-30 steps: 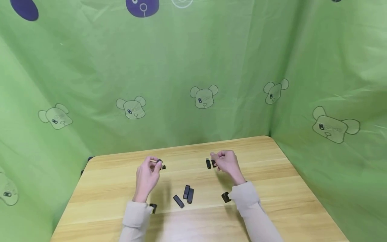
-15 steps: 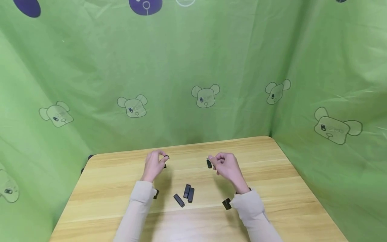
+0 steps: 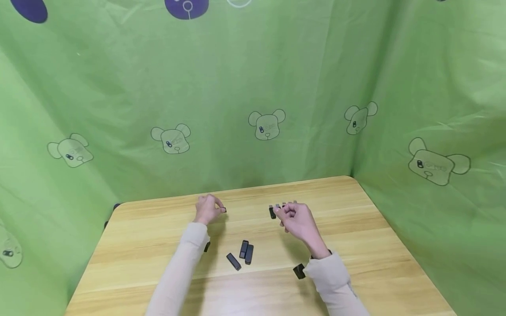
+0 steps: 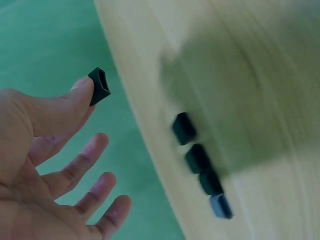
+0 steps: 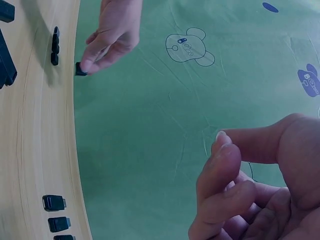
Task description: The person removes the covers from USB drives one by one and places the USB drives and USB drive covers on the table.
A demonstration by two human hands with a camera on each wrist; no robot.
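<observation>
Between thumb and forefinger, my left hand (image 3: 208, 209) pinches a small black USB stick cap (image 4: 99, 87), hollow end showing in the left wrist view. The cap is held above the table; its other fingers are spread. Several more black caps (image 4: 198, 158) lie in a row on the table below that hand. My right hand (image 3: 297, 220) hovers by a row of uncapped black USB sticks (image 3: 272, 213), metal plugs pointing to the far edge. In the right wrist view its fingers are curled, with the thumb meeting the forefinger and nothing visible between them. That hand partly hides the row in the head view.
Three dark capped sticks (image 3: 233, 261) lie mid-table, two of them touching. The wooden table (image 3: 356, 263) ends at a green curtain (image 3: 221, 87) behind and at the sides. Black wrist cameras (image 3: 299, 271) stick out from the sleeves.
My left hand has moved right and toward the far edge, carrying the cap. My right hand has shifted slightly nearer, and more of the USB stick row shows.
</observation>
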